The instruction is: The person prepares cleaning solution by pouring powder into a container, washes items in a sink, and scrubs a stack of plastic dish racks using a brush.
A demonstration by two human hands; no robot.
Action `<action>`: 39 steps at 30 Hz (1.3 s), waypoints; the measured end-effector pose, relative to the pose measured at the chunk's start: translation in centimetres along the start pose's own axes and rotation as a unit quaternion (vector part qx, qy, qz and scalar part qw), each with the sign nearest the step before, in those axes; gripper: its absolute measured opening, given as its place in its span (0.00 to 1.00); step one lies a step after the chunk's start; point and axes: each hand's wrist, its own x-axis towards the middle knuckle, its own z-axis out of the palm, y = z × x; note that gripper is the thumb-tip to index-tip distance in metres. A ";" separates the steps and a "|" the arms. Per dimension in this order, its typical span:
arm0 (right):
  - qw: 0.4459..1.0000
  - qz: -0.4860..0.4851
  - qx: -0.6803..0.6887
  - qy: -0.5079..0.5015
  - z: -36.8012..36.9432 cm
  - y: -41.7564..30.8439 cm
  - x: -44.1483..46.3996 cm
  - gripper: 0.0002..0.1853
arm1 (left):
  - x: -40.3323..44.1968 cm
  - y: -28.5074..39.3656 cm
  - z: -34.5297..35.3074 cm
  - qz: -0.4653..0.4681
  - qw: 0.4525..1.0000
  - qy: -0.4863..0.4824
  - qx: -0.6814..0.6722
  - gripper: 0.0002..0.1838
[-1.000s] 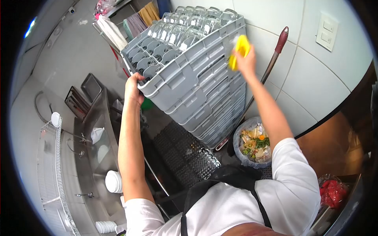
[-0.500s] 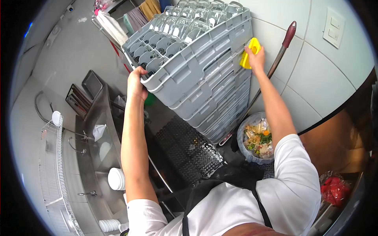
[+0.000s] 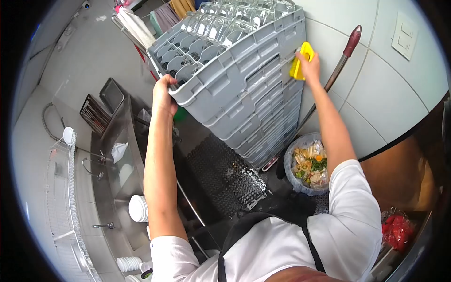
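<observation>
A tall stack of grey plastic crates [image 3: 244, 80] stands against the tiled wall. Its top crate has compartments, many holding upturned clear glasses [image 3: 237, 29]. My left hand [image 3: 164, 94] is closed on the near left corner of that top crate. In my right hand [image 3: 310, 66] is a yellow brush [image 3: 302, 61], its bristles against the right side of the stack, a little below the top rim.
A red-handled pole [image 3: 336, 70] leans on the wall right of the stack. Below it is a lined bin [image 3: 305, 187] of food scraps. The steel sink counter [image 3: 110, 188] with white bowls [image 3: 138, 208] runs along the left; a black mat [image 3: 211, 174] covers the floor.
The yellow brush has moved down and slightly right along with my right hand. My left hand still holds the crate corner. The view has shifted slightly.
</observation>
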 end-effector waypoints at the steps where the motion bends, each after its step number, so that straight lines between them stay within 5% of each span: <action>1: 0.999 0.003 0.027 0.018 -0.1 0.0 0.8 0.30 | 0.0 0.1 -0.1 0.007 1.000 -0.004 0.002 0.08; 4: 0.996 0.011 0.084 -0.006 0.8 0.1 -3.7 0.28 | -0.3 -0.1 0.3 0.016 1.000 -0.016 -0.009 0.08; 6: 0.995 -0.083 0.045 -0.034 0.8 -1.5 -9.8 0.27 | -0.4 0.1 0.5 0.018 1.000 -0.018 -0.014 0.08; 10: 0.996 0.062 0.064 0.028 0.6 0.9 -3.1 0.28 | -0.1 -0.2 -0.2 0.027 1.000 -0.009 0.000 0.06; 15: 0.997 -0.026 0.062 -0.037 1.1 -0.8 -9.6 0.31 | -0.4 -0.1 0.3 0.015 1.000 -0.012 -0.023 0.07; 22: 0.993 0.069 0.092 0.031 0.9 0.8 -5.7 0.25 | -0.1 -0.2 0.1 0.035 0.999 -0.017 -0.022 0.08; 28: 0.989 0.008 0.120 -0.089 3.3 -2.3 -21.9 0.26 | -0.1 -0.4 0.1 0.021 0.999 -0.025 -0.025 0.06; 32: 0.991 0.101 0.082 0.034 2.2 -1.5 -13.4 0.26 | 1.2 -0.7 -1.1 0.039 0.999 -0.034 -0.015 0.05; 39: 0.980 -0.080 0.112 -0.142 3.3 -4.4 -23.1 0.25 | 0.8 -0.6 -0.7 0.023 0.999 -0.029 -0.025 0.06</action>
